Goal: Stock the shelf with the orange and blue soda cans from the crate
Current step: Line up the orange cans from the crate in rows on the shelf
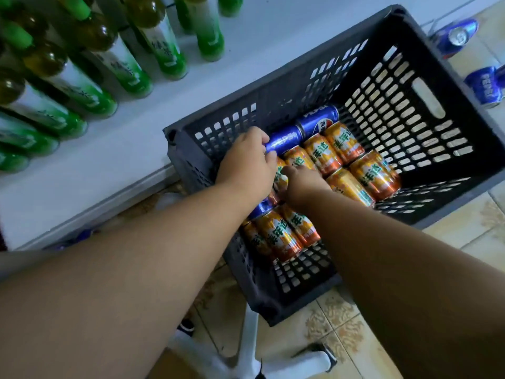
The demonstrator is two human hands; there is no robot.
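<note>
A dark grey slotted crate (396, 86) stands beside the white shelf (131, 149). Inside it lie several orange cans (338, 149) and blue cans (318, 121) on their sides. My left hand (246, 162) reaches into the crate and grips a blue can (284, 139) near the crate's left wall. My right hand (303, 184) is just beside it, with its fingers curled on an orange can (280, 177) that is mostly hidden between the two hands. More orange cans (278, 233) lie under my forearms.
Green bottles (82, 67) stand in rows at the back left of the shelf. Two blue cans (456, 36) (486, 87) lie on the tiled floor at the upper right. A white chair base (251, 351) is under the crate's near corner.
</note>
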